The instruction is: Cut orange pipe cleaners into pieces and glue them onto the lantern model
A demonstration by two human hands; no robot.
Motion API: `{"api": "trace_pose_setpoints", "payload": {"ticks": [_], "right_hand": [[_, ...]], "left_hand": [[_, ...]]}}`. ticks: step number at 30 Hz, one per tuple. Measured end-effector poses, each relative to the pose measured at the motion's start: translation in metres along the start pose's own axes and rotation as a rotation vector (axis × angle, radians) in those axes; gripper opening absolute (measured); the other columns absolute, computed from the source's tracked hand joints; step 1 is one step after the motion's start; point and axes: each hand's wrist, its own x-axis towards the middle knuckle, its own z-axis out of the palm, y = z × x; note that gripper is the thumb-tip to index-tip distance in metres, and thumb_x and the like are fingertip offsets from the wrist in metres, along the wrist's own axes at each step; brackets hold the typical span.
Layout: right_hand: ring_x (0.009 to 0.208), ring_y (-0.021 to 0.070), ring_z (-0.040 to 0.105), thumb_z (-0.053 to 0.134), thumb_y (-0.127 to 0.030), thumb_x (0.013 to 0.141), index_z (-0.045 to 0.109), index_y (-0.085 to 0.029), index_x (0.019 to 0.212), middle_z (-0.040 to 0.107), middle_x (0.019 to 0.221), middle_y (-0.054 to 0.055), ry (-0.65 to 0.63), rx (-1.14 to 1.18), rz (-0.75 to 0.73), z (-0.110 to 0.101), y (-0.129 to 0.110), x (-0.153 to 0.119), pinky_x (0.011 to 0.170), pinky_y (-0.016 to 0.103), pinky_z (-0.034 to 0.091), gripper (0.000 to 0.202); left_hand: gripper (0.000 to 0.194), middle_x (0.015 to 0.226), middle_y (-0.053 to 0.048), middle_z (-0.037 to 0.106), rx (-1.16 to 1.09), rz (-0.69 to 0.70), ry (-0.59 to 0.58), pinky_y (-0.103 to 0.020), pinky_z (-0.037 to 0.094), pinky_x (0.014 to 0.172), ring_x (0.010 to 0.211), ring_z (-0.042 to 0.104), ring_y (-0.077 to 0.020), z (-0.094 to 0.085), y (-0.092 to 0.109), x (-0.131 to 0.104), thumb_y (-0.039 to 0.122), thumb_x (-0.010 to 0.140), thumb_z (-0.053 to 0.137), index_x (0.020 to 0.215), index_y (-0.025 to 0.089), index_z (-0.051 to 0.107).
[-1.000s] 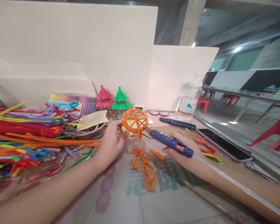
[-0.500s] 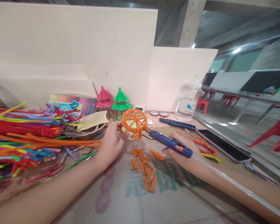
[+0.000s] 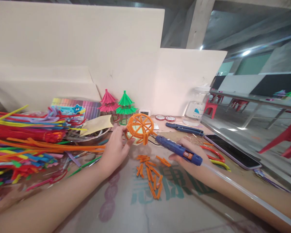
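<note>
My left hand (image 3: 115, 149) grips an orange pipe-cleaner wheel (image 3: 139, 126) by its left rim and holds it upright above the cardboard. My right hand (image 3: 191, 161) is wrapped around a blue glue gun (image 3: 178, 149), a clear glue stick trailing from its back end. The gun's nozzle points left and sits just beside the wheel's lower right edge. Several short orange pipe-cleaner pieces (image 3: 151, 173) lie on the cardboard between my two hands.
A large heap of coloured pipe cleaners (image 3: 26, 142) fills the left. Pink (image 3: 108, 103) and green (image 3: 125, 103) pagoda models stand behind the wheel. A second blue tool (image 3: 184, 128), a plastic jar (image 3: 196, 106), red pliers (image 3: 214, 155) and a phone (image 3: 230, 150) lie at right.
The glue gun has edged slightly to the right and back from the wheel. The wheel and my left hand stay almost still.
</note>
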Motion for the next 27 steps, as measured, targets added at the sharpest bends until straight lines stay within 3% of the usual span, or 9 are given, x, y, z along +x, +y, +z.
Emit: {"api": "trace_pose_setpoints", "payload": {"ticks": [18,23,27], "right_hand": [[0.065,0.0146,0.057,0.066,-0.041,0.082,0.054,-0.023,0.082,0.061,0.072,-0.004,-0.014,0.024,-0.023,0.003,0.004,0.002,0.058,0.026,0.040,0.022],[0.070,0.0174,0.061,0.065,-0.039,0.082,0.058,-0.022,0.087,0.065,0.078,-0.001,-0.056,0.137,0.041,0.003,-0.004,0.001,0.063,0.029,0.045,0.019],[0.082,0.0203,0.064,0.055,-0.044,0.088,0.060,-0.021,0.090,0.068,0.087,0.004,0.026,0.294,0.070,-0.006,-0.009,0.014,0.073,0.032,0.050,0.023]], "left_hand": [[0.037,0.114,-0.012,0.059,-0.016,-0.015,0.003,-0.044,0.048,0.092,0.106,0.057,-0.0263,0.000,-0.002,0.000,0.038,0.089,0.056,0.120,0.019,0.049],[0.035,0.111,-0.011,0.061,-0.090,-0.099,-0.001,-0.042,0.051,0.087,0.101,0.060,-0.0244,0.002,-0.002,-0.001,0.038,0.088,0.057,0.116,0.019,0.051],[0.037,0.111,-0.009,0.063,-0.208,-0.242,-0.044,-0.038,0.054,0.078,0.085,0.066,-0.0203,0.002,-0.002,0.001,0.040,0.088,0.056,0.118,0.020,0.048]]}}
